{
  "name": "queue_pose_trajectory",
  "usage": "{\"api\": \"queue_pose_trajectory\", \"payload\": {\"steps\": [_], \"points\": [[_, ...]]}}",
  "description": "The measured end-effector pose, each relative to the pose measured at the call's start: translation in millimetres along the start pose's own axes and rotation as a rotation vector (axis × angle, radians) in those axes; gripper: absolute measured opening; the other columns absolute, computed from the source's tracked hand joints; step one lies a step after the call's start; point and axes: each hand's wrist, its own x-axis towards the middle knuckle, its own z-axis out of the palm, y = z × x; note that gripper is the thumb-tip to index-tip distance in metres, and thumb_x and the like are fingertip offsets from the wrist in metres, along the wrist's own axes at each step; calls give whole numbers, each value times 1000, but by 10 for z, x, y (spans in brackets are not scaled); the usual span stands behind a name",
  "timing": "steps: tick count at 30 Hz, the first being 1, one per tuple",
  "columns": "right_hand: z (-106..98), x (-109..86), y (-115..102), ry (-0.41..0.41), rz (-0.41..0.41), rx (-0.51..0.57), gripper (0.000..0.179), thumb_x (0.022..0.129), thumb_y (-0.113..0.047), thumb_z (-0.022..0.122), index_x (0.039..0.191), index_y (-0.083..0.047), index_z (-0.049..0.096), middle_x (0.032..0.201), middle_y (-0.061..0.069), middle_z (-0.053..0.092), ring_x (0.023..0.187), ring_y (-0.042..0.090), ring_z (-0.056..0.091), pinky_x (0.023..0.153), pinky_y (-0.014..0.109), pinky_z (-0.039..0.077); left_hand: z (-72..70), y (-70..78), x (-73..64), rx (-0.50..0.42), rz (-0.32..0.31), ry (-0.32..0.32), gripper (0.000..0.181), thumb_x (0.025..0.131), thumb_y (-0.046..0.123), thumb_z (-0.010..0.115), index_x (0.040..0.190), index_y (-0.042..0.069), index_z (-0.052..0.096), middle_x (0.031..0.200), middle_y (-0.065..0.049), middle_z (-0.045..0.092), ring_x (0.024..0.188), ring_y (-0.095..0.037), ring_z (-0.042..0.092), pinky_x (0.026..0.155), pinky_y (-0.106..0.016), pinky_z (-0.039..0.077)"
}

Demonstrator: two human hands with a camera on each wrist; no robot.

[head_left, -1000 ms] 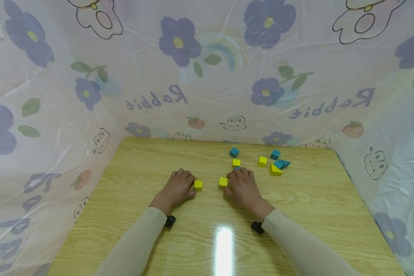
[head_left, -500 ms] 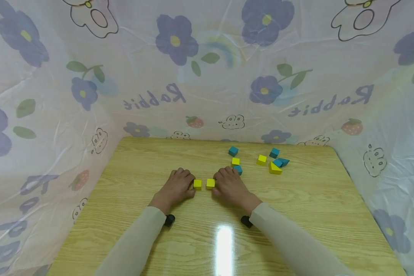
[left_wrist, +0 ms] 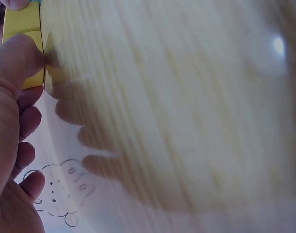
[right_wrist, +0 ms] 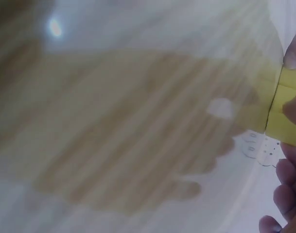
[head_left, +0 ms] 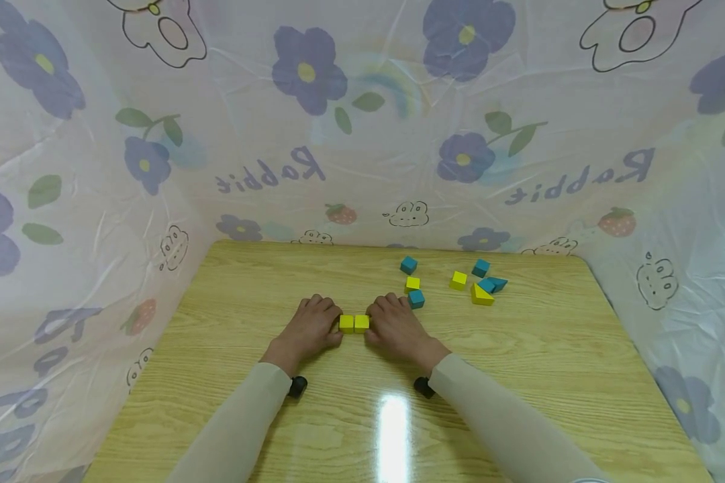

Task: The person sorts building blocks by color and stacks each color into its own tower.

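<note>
Two yellow cubes sit side by side on the table, their faces touching or nearly so. My left hand (head_left: 311, 327) pinches the left yellow cube (head_left: 346, 324), thumb on its near face and fingers around the side and behind. From the other side, my right hand (head_left: 397, 327) pinches the right yellow cube (head_left: 362, 324) in the same way. The left wrist view shows the left thumb (left_wrist: 19, 58) pressed over its cube. At the right edge of the right wrist view, the right thumb (right_wrist: 294, 109) lies against the other cube.
Behind the right hand are a blue cube (head_left: 416, 299), a yellow cube (head_left: 413, 284) and another blue cube (head_left: 408, 265). Farther right lie a yellow cube (head_left: 458, 280), a yellow triangular block (head_left: 481, 294) and several blue blocks (head_left: 480, 267). Patterned cloth (head_left: 362, 154) surrounds the wooden table (head_left: 248, 429).
My right hand has slid its yellow cube leftward along the table until it meets the left one. A blue cube behind it came into view. The left hand has stayed in place.
</note>
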Motion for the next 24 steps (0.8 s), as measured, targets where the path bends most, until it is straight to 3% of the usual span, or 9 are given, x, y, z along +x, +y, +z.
{"api": "queue_pose_trajectory", "payload": {"steps": [15,24], "points": [[55,21,8,-3,-1,-13,28,92,-36,55,106,-13,62,102,0,59,90,21,47,78,35,35,-7,26,-13,7,-6,18,30,90,41,64,109,19,63,107,7,58,96,-15,44,98,-39,37],[39,11,-6,36,5,8,26,88,-34,58,103,-13,62,99,0,59,88,20,46,77,36,36,2,30,-14,-7,-10,16,29,90,40,64,109,18,62,107,7,58,96,-15,43,98,-40,36]]}}
